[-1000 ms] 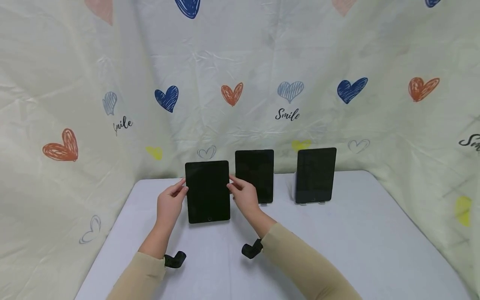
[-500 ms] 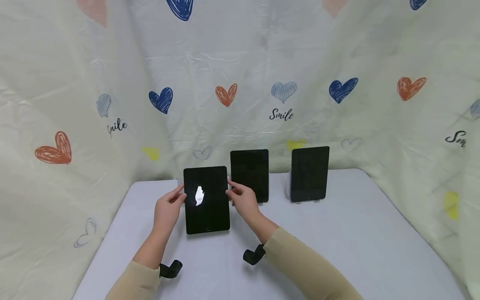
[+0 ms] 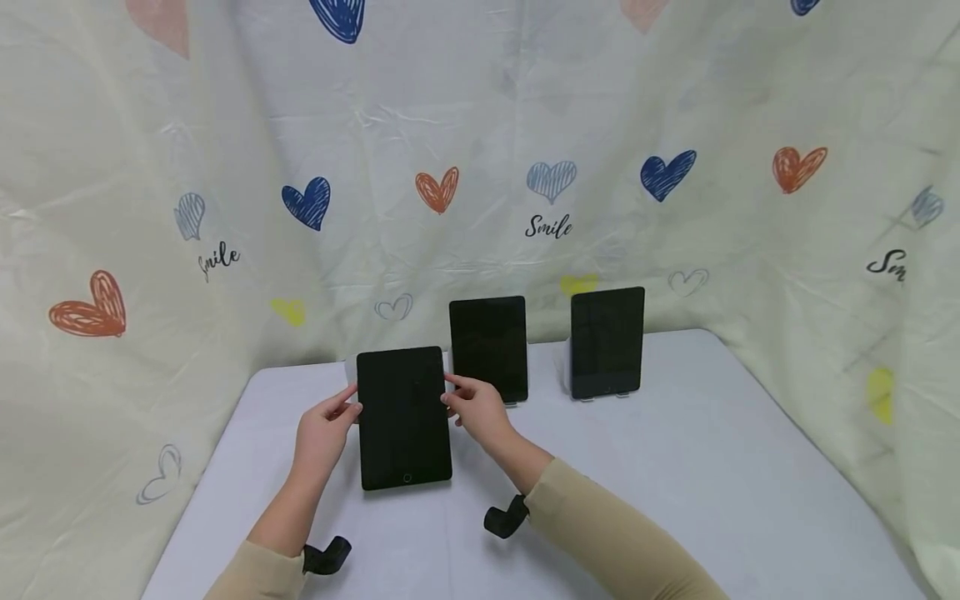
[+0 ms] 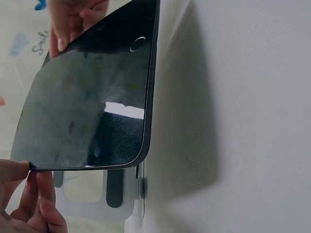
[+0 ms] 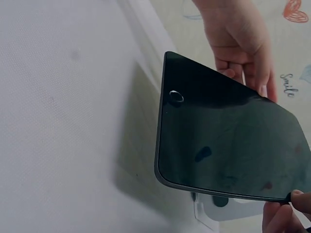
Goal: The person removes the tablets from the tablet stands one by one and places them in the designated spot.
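Black tablet [image 3: 403, 417] held upright-ish over the counter [image 3: 712, 467], screen dark, facing the person, home button at its lower edge. It sits toward the counter's far left corner, its bottom edge raised off the surface; the wrist views show a shadow under it. Left hand [image 3: 321, 433] pinches the tablet's left edge near the top, thumb on the screen side, fingers behind. Right hand [image 3: 474, 408] pinches the right edge near the top the same way, so both grips are grasping the tablet. In the left wrist view fingertips [image 4: 19, 172] clamp the tablet's corner; in the right wrist view fingertips [image 5: 291, 204] do the same at the opposite corner.

Just behind the tablet a clear stand [image 4: 97, 196] sits on the counter, partly hidden by it. Along the far edge, second tablet [image 3: 489, 348] stands on a stand near the middle, third tablet [image 3: 607, 342] stands on another to its right, the two apart. Both screens dark. Beige sleeves [image 3: 600, 533] cover the forearms, black wrist straps [image 3: 504, 518] on each. Heart-print cloth [image 3: 525, 167] hangs behind and at both sides of the counter.
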The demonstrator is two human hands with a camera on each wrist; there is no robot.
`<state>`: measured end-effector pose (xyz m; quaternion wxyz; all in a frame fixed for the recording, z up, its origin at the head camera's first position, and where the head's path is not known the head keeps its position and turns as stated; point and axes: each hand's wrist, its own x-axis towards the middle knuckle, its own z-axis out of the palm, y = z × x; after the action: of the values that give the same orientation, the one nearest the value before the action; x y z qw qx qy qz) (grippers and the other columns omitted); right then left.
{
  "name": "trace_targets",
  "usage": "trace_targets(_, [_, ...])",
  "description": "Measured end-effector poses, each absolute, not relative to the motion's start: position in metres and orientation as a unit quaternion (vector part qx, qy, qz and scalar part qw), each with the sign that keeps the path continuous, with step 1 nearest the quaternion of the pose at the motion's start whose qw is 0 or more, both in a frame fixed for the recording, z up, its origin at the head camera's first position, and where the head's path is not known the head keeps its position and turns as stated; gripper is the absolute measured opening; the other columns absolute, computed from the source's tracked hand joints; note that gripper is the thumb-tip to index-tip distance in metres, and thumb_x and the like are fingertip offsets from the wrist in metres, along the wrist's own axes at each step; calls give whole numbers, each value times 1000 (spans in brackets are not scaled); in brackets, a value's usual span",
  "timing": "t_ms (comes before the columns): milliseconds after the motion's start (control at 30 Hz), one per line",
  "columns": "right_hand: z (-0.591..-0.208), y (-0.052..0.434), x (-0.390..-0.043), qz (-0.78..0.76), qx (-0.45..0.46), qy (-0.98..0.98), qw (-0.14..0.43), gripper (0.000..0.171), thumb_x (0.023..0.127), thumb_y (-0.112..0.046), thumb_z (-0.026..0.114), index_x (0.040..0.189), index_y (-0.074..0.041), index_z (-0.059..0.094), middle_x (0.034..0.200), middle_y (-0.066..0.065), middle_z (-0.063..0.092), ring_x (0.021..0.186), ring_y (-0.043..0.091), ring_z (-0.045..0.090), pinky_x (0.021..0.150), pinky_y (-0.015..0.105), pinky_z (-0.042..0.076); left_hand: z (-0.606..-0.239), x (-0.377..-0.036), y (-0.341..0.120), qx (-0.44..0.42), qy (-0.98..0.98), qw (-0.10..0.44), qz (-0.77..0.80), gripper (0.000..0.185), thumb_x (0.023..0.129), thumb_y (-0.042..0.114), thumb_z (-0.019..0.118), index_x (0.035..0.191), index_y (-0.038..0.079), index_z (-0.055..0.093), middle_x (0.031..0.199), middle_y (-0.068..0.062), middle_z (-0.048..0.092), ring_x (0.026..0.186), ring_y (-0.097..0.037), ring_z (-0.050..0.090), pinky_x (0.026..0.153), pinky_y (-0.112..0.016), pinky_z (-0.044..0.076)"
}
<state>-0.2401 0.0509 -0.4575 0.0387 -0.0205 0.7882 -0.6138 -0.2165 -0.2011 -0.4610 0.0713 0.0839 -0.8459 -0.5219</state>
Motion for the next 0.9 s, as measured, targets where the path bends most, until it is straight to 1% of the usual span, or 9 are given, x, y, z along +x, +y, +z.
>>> trace_targets(133, [-460, 51, -239, -612, -18, 789, 56, 42, 96, -14, 67, 137, -16, 62, 88, 5, 66, 82, 32, 68, 65, 28, 55, -460, -213, -202, 82, -848, 64, -520, 40, 99, 22, 62, 139, 17, 60, 104, -11, 68, 95, -24, 66, 67, -31, 43])
trace_targets(267, [-462, 51, -237, -617, -12, 783, 73, 42, 96, -12, 66, 137, -15, 61, 87, 6, 65, 82, 32, 68, 65, 29, 55, -460, -210, -203, 86, -853, 53, -513, 40, 99, 21, 62, 139, 17, 60, 101, -10, 69, 92, -22, 67, 64, -30, 42])
trace_targets(433, [-466, 50, -235, -619, -11, 781, 81, 42, 95, -10, 66, 136, -12, 62, 84, 7, 65, 80, 32, 68, 64, 29, 55, -463, -206, -204, 94, -860, 34, -500, 41, 99, 23, 62, 140, 17, 59, 101, -9, 70, 92, -23, 66, 65, -31, 43])
trace_targets(533, [-468, 50, -232, -616, -14, 783, 83, 42, 94, -9, 67, 136, -10, 62, 83, 6, 66, 79, 31, 68, 63, 30, 55, -466, -204, -204, 97, -861, 29, -498, 41, 99, 21, 61, 139, 15, 59, 100, -9, 70, 93, -24, 66, 67, -33, 42])
trace_targets(667, [-470, 49, -230, -608, -14, 789, 89, 41, 94, -10, 68, 135, -11, 63, 84, 4, 67, 77, 30, 69, 63, 31, 54, -469, -201, -206, 101, -863, 23, -495, 41, 99, 20, 61, 139, 12, 59, 98, -9, 71, 93, -24, 66, 68, -34, 42])
trace_targets(767, [-472, 47, -230, -603, -7, 792, 97, 41, 94, -10, 68, 134, -12, 64, 84, 4, 68, 76, 28, 69, 63, 31, 54, -472, -199, -207, 103, -864, 19, -492, 41, 99, 19, 62, 139, 10, 59, 97, -8, 71, 90, -22, 67, 69, -34, 42])
trace_targets(900, [-475, 44, -228, -603, 2, 791, 107, 40, 93, -9, 69, 133, -11, 65, 85, 4, 69, 72, 26, 68, 61, 31, 54, -475, -196, -209, 105, -866, 14, -490, 41, 98, 17, 62, 137, 7, 60, 95, -8, 72, 86, -21, 67, 68, -34, 42])
